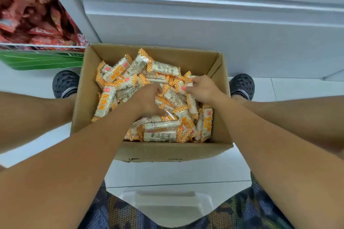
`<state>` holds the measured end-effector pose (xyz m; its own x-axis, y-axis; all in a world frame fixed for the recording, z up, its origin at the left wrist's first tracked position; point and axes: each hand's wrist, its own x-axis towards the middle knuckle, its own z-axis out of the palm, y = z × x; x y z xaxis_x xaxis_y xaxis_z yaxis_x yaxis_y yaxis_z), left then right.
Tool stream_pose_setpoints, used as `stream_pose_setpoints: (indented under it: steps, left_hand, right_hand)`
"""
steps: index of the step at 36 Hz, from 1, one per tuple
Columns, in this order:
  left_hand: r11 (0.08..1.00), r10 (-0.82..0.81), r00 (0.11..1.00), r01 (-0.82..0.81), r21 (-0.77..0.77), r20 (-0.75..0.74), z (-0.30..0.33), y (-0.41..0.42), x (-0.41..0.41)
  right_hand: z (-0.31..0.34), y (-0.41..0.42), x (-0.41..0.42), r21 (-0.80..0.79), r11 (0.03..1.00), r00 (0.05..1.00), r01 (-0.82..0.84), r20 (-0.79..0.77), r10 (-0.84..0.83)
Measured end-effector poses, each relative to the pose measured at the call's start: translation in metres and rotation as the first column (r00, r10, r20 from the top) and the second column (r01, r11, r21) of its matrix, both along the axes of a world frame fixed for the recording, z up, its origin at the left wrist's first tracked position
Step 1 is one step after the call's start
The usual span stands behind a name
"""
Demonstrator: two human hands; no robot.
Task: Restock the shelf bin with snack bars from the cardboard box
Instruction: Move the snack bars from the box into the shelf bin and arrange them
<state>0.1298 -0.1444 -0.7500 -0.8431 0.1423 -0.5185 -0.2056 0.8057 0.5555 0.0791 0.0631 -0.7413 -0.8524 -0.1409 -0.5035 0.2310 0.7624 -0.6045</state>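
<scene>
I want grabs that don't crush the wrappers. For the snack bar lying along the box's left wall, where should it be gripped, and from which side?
Likely best across its long sides at mid-length, coming straight down from above. That snack bar lies flat on top of the pile, its upper face exposed, close by the left wall of the cardboard box, so a sideways approach looks blocked.

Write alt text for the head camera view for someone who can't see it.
Both hands reach into an open cardboard box of orange-and-white snack bars: the left hand digs into the pile, the right hand pinches a bar. The box sits on a white floor between two dark shoes, before white shelving.
</scene>
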Motion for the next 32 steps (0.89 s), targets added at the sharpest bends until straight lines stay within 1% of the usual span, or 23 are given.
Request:
stream_pose_setpoints:
  steps: [2, 5, 7, 8, 11, 14, 16, 17, 19, 20, 21, 22, 23, 24, 25, 27, 28, 30, 31, 32]
  left_hand:
    - [1.000, 0.004, 1.000, -0.004, -0.004, -0.007, 0.002, -0.002, 0.002]
    - [0.997, -0.049, 0.994, 0.055, -0.062, 0.093, 0.010, -0.005, -0.001]
    - [0.986, -0.110, 0.979, 0.129, -0.109, 0.171, 0.018, -0.007, -0.003]
    - [0.978, -0.142, 0.972, 0.166, -0.123, 0.187, 0.021, -0.009, -0.003]
    - [0.950, -0.220, 0.955, 0.256, -0.178, 0.200, 0.024, -0.011, 0.001]
    - [0.950, -0.215, 0.961, 0.247, -0.191, 0.176, 0.021, -0.012, 0.005]
    - [0.972, -0.166, 0.970, 0.191, -0.139, 0.176, 0.021, -0.013, 0.007]
    - [0.987, -0.114, 0.978, 0.131, -0.089, 0.177, 0.025, -0.015, 0.006]
    - [0.999, 0.047, 0.988, -0.051, 0.020, 0.146, 0.031, -0.016, 0.002]
    - [0.984, 0.151, 0.982, -0.160, 0.081, 0.116, 0.036, -0.017, -0.001]
    - [0.944, 0.271, 0.954, -0.289, 0.160, 0.126, 0.040, -0.016, -0.004]
    - [0.884, 0.370, 0.916, -0.399, 0.245, 0.156, 0.046, -0.014, -0.006]
    - [0.803, 0.435, 0.864, -0.499, 0.325, 0.252, 0.051, -0.010, -0.007]
    - [0.725, 0.462, 0.819, -0.570, 0.386, 0.341, 0.055, -0.006, -0.006]
    - [0.691, 0.448, 0.809, -0.583, 0.427, 0.380, 0.058, -0.002, -0.005]
    - [0.698, 0.410, 0.822, -0.562, 0.444, 0.395, 0.058, 0.005, -0.001]
    - [0.695, 0.393, 0.814, -0.567, 0.442, 0.427, 0.053, 0.007, 0.000]
    - [0.692, 0.331, 0.808, -0.559, 0.457, 0.487, 0.050, 0.012, 0.003]
    - [0.700, 0.288, 0.820, -0.533, 0.476, 0.495, 0.050, 0.015, 0.006]
    - [0.697, 0.247, 0.822, -0.519, 0.495, 0.513, 0.047, 0.015, 0.006]
  right_hand:
    - [0.006, 0.004, -0.004, -0.116, 0.989, 0.995, 0.089, 0.043, -0.085]
    - [0.017, 0.005, -0.012, -0.179, 0.976, 0.987, 0.127, 0.117, -0.107]
    - [0.023, 0.002, -0.013, -0.298, 0.937, 0.965, 0.182, 0.236, -0.113]
    - [0.025, 0.001, -0.013, -0.339, 0.917, 0.949, 0.212, 0.294, -0.110]
    - [0.026, -0.003, -0.011, -0.337, 0.913, 0.925, 0.227, 0.367, -0.095]
    - [0.025, -0.005, -0.009, -0.310, 0.938, 0.924, 0.153, 0.381, -0.024]
    - [0.025, -0.005, -0.008, -0.278, 0.956, 0.936, 0.095, 0.351, 0.009]
    - [0.026, -0.005, -0.007, -0.277, 0.956, 0.942, 0.097, 0.335, 0.001]
    - [0.026, -0.003, -0.006, -0.317, 0.936, 0.941, 0.156, 0.335, -0.044]
    - [0.027, -0.003, -0.006, -0.332, 0.925, 0.938, 0.186, 0.339, -0.067]
    - [0.029, -0.003, -0.006, -0.330, 0.922, 0.937, 0.204, 0.339, -0.086]
    - [0.031, -0.005, -0.006, -0.326, 0.920, 0.935, 0.219, 0.338, -0.102]
    - [0.032, -0.009, -0.005, -0.333, 0.914, 0.932, 0.233, 0.345, -0.112]
    - [0.034, -0.013, -0.004, -0.356, 0.900, 0.924, 0.254, 0.363, -0.117]
    - [0.035, -0.018, -0.002, -0.387, 0.879, 0.915, 0.279, 0.386, -0.120]
    - [0.037, -0.028, 0.003, -0.450, 0.833, 0.903, 0.321, 0.410, -0.126]
    - [0.038, -0.032, 0.005, -0.483, 0.802, 0.896, 0.352, 0.421, -0.139]
    - [0.040, -0.038, 0.009, -0.550, 0.710, 0.858, 0.440, 0.491, -0.151]
    - [0.040, -0.040, 0.011, -0.565, 0.683, 0.841, 0.463, 0.523, -0.137]
    - [0.041, -0.041, 0.013, -0.562, 0.687, 0.835, 0.460, 0.537, -0.120]
